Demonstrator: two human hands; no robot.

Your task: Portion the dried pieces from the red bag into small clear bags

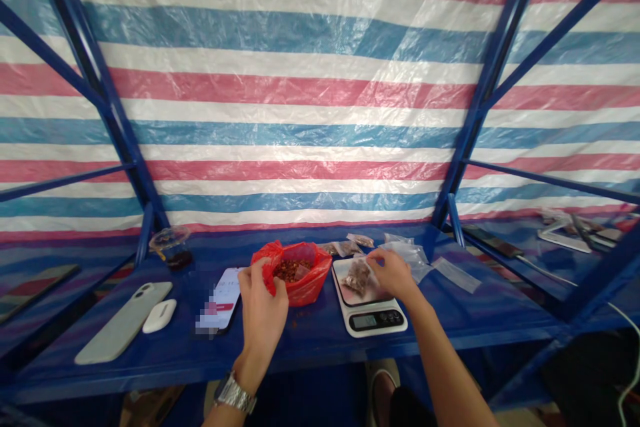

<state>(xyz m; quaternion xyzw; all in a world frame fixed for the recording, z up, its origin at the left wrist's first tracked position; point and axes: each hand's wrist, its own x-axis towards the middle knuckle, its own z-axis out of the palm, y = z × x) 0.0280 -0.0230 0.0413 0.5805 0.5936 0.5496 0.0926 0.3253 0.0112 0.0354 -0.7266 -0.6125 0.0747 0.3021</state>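
Note:
My left hand [265, 300] is closed on the near left rim of a red plastic bag [305, 290], which stands open. Inside the bag lie small reddish-brown pieces [293, 269]. To its right is a white kitchen scale [376, 321] with a dark display and buttons at the front. A small clear bag with brownish contents [357, 277] rests on the scale's plate. My right hand [393, 272] is over the plate's right side, its fingertips pinched at the upper edge of that small bag.
Several filled small bags [345, 248] lie behind the scale, with flat clear zip bags [456, 275] to the right. Leftward are a lit phone [227, 293], a white earbud case [160, 315], a pale phone [125, 323] and a plastic cup [173, 250]. Blue frame posts [470, 127] flank the blue table.

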